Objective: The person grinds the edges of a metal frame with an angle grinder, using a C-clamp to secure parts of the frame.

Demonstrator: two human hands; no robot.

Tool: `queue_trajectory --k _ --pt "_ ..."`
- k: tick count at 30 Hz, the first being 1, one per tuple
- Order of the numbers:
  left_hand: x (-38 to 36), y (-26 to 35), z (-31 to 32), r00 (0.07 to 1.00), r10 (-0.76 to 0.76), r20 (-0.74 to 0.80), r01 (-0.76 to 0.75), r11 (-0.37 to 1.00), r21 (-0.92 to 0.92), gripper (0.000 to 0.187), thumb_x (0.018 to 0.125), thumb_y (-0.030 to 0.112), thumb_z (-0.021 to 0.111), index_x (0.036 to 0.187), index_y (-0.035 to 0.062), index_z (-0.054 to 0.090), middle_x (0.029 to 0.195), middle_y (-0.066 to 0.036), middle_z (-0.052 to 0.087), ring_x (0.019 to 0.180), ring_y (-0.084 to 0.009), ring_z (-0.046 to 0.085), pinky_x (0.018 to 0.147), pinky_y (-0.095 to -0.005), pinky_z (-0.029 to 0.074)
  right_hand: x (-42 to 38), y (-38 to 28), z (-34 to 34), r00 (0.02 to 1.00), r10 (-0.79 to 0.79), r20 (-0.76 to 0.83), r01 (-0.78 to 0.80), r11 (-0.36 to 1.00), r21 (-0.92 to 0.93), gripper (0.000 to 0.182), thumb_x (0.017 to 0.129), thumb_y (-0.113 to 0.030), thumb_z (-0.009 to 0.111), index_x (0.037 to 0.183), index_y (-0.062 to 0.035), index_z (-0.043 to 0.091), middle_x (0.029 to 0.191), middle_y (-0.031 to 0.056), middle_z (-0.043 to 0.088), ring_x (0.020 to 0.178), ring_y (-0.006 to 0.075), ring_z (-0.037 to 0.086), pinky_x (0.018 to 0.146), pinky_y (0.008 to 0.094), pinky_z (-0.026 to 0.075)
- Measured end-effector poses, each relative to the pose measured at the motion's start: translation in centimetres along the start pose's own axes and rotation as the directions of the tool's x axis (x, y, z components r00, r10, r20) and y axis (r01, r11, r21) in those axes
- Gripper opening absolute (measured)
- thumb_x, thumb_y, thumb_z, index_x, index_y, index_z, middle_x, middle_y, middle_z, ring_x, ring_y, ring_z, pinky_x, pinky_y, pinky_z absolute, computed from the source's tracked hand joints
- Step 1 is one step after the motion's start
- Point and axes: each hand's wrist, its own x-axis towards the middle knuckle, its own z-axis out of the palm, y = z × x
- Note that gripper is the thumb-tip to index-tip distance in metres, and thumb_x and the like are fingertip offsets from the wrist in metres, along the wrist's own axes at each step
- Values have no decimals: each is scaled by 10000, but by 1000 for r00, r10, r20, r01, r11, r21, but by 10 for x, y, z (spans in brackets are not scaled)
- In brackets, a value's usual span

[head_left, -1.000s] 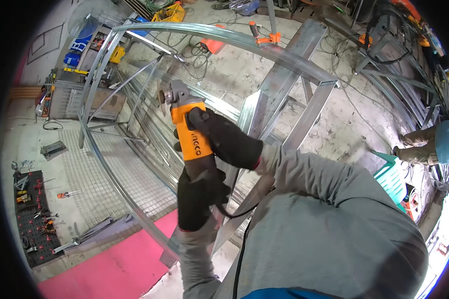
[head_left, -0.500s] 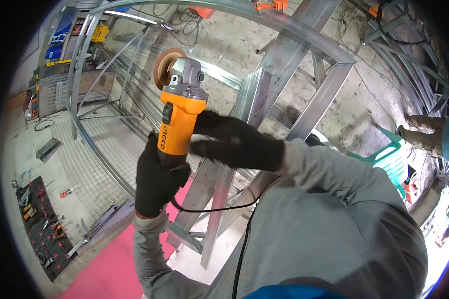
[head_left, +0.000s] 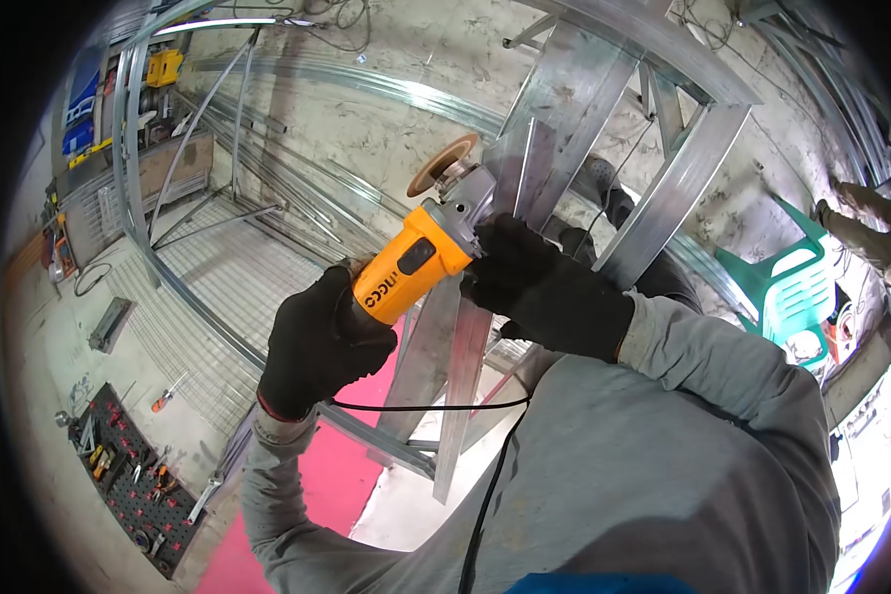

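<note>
An orange angle grinder (head_left: 421, 259) with a grey gear head and a brown disc (head_left: 443, 165) is held up in front of me, its disc end pointing up and right. My left hand (head_left: 319, 342), in a black glove, is closed around the dark rear part of its body. My right hand (head_left: 554, 287), also gloved in black, has its fingers curled against the side of the grinder near the gear head; the fingertips are partly hidden. A black power cord (head_left: 431, 407) runs from below my left hand across my body. Just beyond the disc stands a metal frame (head_left: 574, 99).
Metal bars and mesh (head_left: 228, 257) lie at the left. A black tool board (head_left: 134, 475) with several hand tools rests at the lower left, beside a pink strip (head_left: 337, 465). On the right are a green plastic chair (head_left: 797, 292) and another person's legs (head_left: 871, 233).
The grinder has tilted to the right, and its disc has moved right and down toward the metal frame. My right hand has shifted right, its fingers now against the gear head.
</note>
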Motion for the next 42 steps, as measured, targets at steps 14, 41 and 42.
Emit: queue_trajectory --k 14,41,42 --pt "29 -8 -14 986 163 25 -163 945 284 497 716 112 880 1139 -11 650 800 -161 710 672 -308 728 630 -388 567 9 0 -6 998 0 -66 0 1000 -12 382 926 -216 696 1303 -177 749 1463 79 672 1475 356 530 1367 551 234" --pt "35 1 -15 982 190 20 -189 953 235 469 721 96 864 1118 -20 642 737 -143 692 633 -314 731 598 -393 566 8 1 -7 999 -13 -50 12 1000 -18 342 982 -177 647 1314 -198 726 1531 70 627 1529 360 474 1380 547 212" --pt "35 0 -15 982 190 20 -190 953 235 469 721 96 864 1118 -20 642 737 -143 692 633 -314 731 598 -393 566 8 1 -6 999 -9 -43 7 999 -44 348 991 -175 637 1328 -206 718 1543 65 619 1539 358 463 1382 549 205"
